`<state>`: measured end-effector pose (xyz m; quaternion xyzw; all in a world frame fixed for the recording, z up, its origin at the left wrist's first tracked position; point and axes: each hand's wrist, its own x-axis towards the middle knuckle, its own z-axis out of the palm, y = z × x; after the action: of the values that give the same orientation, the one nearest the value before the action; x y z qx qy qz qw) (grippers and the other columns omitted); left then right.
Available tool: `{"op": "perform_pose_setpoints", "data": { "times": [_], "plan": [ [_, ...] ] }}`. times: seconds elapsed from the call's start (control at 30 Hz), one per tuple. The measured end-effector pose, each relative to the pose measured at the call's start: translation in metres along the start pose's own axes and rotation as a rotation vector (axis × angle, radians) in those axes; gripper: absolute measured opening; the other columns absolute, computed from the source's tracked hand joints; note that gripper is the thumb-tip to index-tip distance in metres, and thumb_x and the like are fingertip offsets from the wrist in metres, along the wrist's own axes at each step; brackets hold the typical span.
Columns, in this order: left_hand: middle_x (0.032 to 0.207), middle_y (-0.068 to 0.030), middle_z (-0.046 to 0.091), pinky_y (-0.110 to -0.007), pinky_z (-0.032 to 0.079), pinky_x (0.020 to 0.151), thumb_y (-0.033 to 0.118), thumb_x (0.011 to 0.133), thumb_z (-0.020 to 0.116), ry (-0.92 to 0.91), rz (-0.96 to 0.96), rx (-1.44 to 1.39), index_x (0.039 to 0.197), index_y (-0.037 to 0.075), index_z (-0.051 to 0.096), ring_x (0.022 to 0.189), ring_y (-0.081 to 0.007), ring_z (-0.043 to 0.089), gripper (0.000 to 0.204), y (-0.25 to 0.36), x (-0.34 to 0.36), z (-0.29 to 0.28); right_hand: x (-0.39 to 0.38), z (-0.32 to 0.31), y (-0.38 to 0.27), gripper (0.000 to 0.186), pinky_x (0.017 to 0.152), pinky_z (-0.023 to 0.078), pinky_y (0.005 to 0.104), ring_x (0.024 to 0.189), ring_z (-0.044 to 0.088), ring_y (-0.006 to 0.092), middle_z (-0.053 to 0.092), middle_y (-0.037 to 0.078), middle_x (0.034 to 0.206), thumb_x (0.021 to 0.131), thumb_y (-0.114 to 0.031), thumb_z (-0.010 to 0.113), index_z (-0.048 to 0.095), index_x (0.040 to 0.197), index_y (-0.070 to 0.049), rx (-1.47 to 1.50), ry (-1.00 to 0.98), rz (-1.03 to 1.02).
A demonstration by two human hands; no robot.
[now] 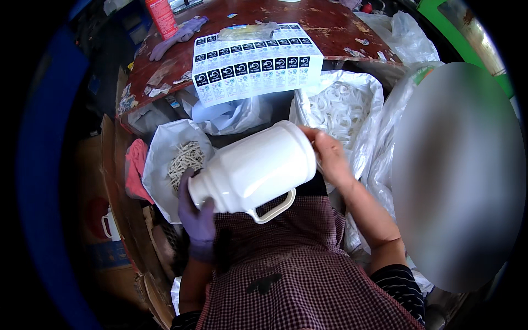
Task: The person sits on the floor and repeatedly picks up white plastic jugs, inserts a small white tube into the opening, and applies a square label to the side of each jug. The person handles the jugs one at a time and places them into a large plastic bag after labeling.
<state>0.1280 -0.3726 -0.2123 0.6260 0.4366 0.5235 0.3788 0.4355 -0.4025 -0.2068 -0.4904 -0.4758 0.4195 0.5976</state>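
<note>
A white plastic vacuum flask body (263, 165) with a cream loop handle (278, 208) lies tilted on its side above my lap. Its narrow stepped neck points to the left and its wide base to the right. My left hand (197, 217), in a purple glove, is wrapped round the neck. At the base my bare right hand (329, 154) grips the rim, its fingertips partly hidden behind it. Just beyond the neck, a white bag (159, 159) holds many small pale screw-like pieces (187, 158).
A worn red table (341, 33) carries a sheet of printed labels (256, 66), a purple glove (179, 38) and a red can (161, 17). Clear plastic rings (338, 113) fill a white bag (377, 99) to the right. Cardboard (113, 192) stands at the left, beside a pink cloth (137, 170).
</note>
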Motion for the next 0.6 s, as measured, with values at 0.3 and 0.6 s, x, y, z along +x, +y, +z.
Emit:
{"op": "perform_pose_setpoints", "data": {
  "times": [0.3, 0.6],
  "plan": [
    [0.134, -0.0184, 0.051, -0.038, 0.035, 0.108, 0.03, 0.092, 0.052, -0.13, -0.235, -0.247, 0.139, -0.007, 0.042, 0.124, -0.0263, 0.049, 0.06, -0.024, -0.009, 0.012, 0.019, 0.004, -0.002, 0.082, 0.119, 0.016, 0.0425, 0.148, 0.021, 0.0291, 0.025, 0.017, 0.159, 0.098, -0.067, 0.024, 0.028, 0.153, -0.007, 0.125, -0.229, 0.159],
    [0.133, -0.0194, 0.053, -0.039, 0.04, 0.103, 0.027, 0.092, 0.05, -0.181, -0.016, 0.064, 0.138, -0.007, 0.043, 0.121, -0.0278, 0.052, 0.057, -0.037, -0.007, 0.012, 0.01, 0.016, -0.01, 0.089, 0.119, 0.012, 0.0482, 0.15, 0.014, 0.0295, 0.02, 0.016, 0.16, 0.094, -0.072, 0.031, 0.02, 0.155, -0.008, 0.187, -0.122, 0.131]
  ]
}}
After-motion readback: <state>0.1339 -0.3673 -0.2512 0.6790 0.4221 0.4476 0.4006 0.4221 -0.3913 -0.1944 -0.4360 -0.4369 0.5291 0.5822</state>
